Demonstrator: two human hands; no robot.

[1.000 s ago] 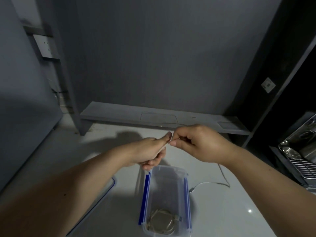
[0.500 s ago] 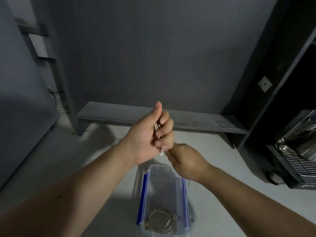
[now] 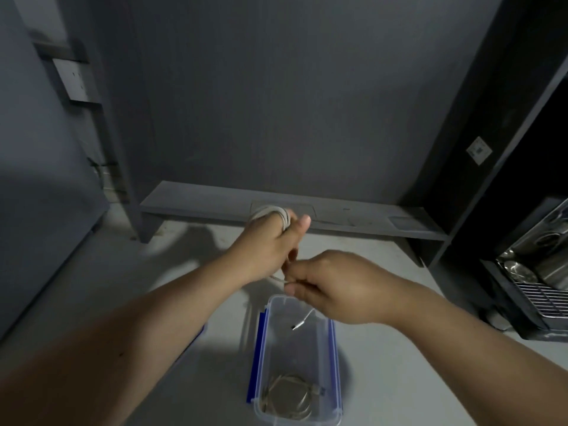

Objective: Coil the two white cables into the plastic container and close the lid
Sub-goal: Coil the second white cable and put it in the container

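A clear plastic container with blue side clips stands open on the white table, and one coiled white cable lies in its near end. Above its far end my left hand holds the second white cable, wound in loops round its fingers. My right hand pinches the loose tail of that cable just below the left hand. The tail's plug end dangles over the container.
The lid's blue edge shows under my left forearm, left of the container. A low grey shelf runs along the back wall. A dark cabinet with a metal rack stands at the right.
My left hand has turned and lifted back with more loops round its fingers. My right hand has come round below it, and the cable's plug end now hangs free over the container.
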